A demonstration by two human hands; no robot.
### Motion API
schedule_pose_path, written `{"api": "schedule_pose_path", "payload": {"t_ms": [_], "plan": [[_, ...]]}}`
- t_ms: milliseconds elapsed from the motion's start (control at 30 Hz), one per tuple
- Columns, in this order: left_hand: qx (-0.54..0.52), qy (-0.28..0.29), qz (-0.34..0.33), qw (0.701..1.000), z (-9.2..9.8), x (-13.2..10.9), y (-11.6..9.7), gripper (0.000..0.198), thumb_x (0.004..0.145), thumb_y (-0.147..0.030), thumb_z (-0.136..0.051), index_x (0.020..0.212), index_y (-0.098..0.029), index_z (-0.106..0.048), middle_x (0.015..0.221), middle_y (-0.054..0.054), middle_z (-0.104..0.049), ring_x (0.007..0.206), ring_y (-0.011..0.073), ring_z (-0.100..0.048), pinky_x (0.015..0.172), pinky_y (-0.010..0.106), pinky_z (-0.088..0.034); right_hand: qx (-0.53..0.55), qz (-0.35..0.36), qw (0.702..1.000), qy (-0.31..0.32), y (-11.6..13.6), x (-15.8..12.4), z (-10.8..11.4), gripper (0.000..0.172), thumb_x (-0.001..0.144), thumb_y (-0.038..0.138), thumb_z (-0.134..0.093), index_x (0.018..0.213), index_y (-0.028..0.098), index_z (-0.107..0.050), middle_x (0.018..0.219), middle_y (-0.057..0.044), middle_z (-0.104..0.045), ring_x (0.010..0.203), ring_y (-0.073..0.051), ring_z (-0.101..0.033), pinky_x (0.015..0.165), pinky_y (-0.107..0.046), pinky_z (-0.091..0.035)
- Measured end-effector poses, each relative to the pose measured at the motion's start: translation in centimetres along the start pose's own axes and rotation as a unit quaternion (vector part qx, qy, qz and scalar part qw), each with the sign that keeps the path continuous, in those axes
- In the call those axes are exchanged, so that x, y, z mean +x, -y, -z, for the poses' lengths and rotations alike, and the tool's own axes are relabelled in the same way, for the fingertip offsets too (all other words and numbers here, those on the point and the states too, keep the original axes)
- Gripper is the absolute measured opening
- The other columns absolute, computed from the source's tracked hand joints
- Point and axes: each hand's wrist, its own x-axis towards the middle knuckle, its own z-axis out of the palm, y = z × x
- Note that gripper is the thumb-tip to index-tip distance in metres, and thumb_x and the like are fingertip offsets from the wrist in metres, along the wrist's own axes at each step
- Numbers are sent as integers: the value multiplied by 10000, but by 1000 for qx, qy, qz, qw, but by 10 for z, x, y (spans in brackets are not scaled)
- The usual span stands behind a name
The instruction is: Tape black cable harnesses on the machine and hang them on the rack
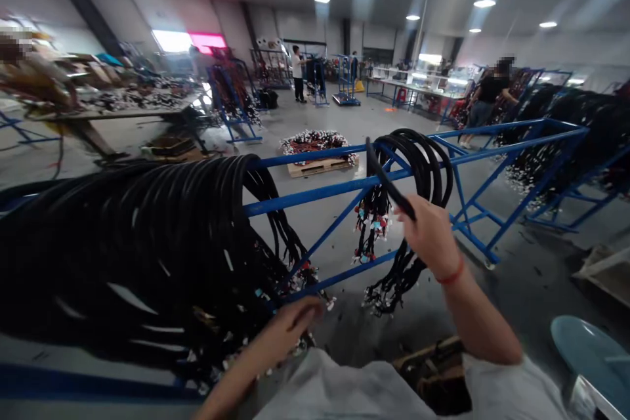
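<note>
My right hand (429,233) is closed around a black sleeved wire harness (391,190), which slants over the blue rack's rails. Just behind it, several black harnesses (418,157) hang looped over the same rails, with red, white and blue connectors (371,226) at their lower ends. Low in front of me, my left hand (298,318) has loosely bent fingers, a gap beside the thumb and nothing visible in it. It is close to the dangling harness ends by the lower rail. A dense row of black harnesses (147,230) covers the rack's left part.
The blue metal rack (315,193) runs across in front of me. Beyond it a wooden pallet (319,167) bears a heap of harnesses. A blue-grey round stool seat (590,354) stands at lower right. A person in black (487,95) is at racks on the right; others are farther off.
</note>
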Motion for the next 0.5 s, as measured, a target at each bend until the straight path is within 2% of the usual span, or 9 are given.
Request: {"api": "schedule_pose_path", "payload": {"t_ms": [67,133,167,233,300,367,433,467,500], "plan": [[-15,-30,-28,999,-1,23,-12,398,873,-555,-551,981,-204,-706,940,65,-741,918,245,-679,881,341,-523,115,28,992,34,36,40,-17,145,828,96,-460,862,173,-578,785,-36,-653,690,-157,-628,682,-242,-442],[-44,-88,-44,994,0,45,-22,490,854,-620,-526,1006,-180,-680,964,95,-736,950,262,-677,909,367,-515,194,19,972,130,59,73,-45,129,817,86,-463,798,173,-556,708,-12,-631,571,-123,-580,618,-220,-424],[-63,-112,-45,991,1,54,-25,529,840,-654,-523,1007,-174,-670,981,106,-732,960,270,-675,910,380,-517,209,5,966,149,65,81,-61,120,803,85,-474,758,175,-540,673,-7,-613,555,-121,-561,605,-219,-415],[-111,-158,-38,980,2,65,-26,606,818,-721,-496,1026,-174,-653,1060,126,-716,1014,287,-663,908,409,-521,248,-28,961,118,70,73,-94,112,778,102,-499,702,183,-505,644,-7,-585,599,-128,-551,622,-221,-409],[-159,-186,-37,969,1,71,-25,669,799,-767,-481,1083,-181,-637,1164,139,-684,1088,301,-637,919,430,-518,340,-78,933,89,67,34,-128,112,770,153,-482,665,193,-474,616,-5,-555,610,-133,-530,610,-227,-401],[-193,-167,-54,965,0,77,-27,713,755,-786,-529,1125,-185,-632,1189,140,-671,1105,302,-625,933,429,-511,470,-103,863,153,57,-24,-164,100,772,245,-443,683,203,-464,571,17,-503,528,-125,-474,541,-230,-391],[-216,-110,-74,967,-3,86,-32,705,716,-762,-611,1108,-177,-644,1079,125,-699,1016,278,-644,902,397,-517,531,-79,799,271,39,-88,-202,70,695,263,-454,683,201,-483,606,13,-514,562,-138,-492,578,-253,-425],[-228,-80,-75,968,-5,91,-36,675,707,-743,-643,1068,-172,-653,962,103,-709,914,252,-654,844,370,-528,513,-93,800,297,27,-119,-219,62,648,257,-471,676,203,-485,615,14,-511,600,-153,-512,615,-270,-440],[-245,-58,-72,965,-8,97,-40,632,707,-725,-665,1008,-169,-657,825,67,-691,790,215,-640,768,338,-529,454,-125,827,307,13,-147,-234,56,620,254,-491,648,208,-475,603,14,-489,628,-175,-527,640,-293,-449]]}}
